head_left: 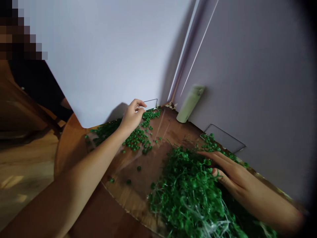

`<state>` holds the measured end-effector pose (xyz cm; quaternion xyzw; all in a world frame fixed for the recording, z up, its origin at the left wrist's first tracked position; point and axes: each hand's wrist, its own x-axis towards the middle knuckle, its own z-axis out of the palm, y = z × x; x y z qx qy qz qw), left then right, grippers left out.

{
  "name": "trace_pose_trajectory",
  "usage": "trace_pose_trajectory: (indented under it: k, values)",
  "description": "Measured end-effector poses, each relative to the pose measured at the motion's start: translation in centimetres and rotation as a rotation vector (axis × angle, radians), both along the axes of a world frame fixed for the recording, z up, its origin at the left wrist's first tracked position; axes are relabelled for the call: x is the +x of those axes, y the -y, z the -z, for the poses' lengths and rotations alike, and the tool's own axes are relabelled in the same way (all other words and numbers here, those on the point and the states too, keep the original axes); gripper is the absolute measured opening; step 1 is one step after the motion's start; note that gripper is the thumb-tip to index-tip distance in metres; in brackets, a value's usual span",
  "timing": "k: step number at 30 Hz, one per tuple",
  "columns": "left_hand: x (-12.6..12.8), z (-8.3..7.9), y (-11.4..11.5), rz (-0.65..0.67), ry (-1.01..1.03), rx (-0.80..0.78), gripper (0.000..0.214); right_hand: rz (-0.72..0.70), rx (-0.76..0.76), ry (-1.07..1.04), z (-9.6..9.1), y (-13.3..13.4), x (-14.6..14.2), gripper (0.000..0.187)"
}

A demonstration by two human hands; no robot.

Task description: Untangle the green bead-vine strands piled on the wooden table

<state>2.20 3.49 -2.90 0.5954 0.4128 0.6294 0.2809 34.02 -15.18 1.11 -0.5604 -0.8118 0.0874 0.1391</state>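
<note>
A bare strip of table runs open between the small heap of green beads at the back left and the big tangle of green stems at the front right (only a few stray beads dot it). Walls close off the far side, and a pale bottle leans in the corner. The left hand hangs over the heap, and the right hand lies flat on the tangle.

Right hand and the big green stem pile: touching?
Touching. The head view shows the right hand lying flat on the green stem pile, with its fingers sunk among the sprigs and no gap.
</note>
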Motion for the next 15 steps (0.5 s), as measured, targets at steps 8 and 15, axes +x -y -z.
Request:
trace_pose_trajectory:
  k: [8,15]
  values:
    - [0.5,0.7,0.7,0.076,-0.462,0.165,0.016,0.086,0.017,0.028,1.0,-1.0,1.6,0.057]
    - [1.5,-0.9,3.2,0.193,-0.648,0.170,0.021,0.031,-0.066,-0.023,0.3,-1.3,1.0,0.052]
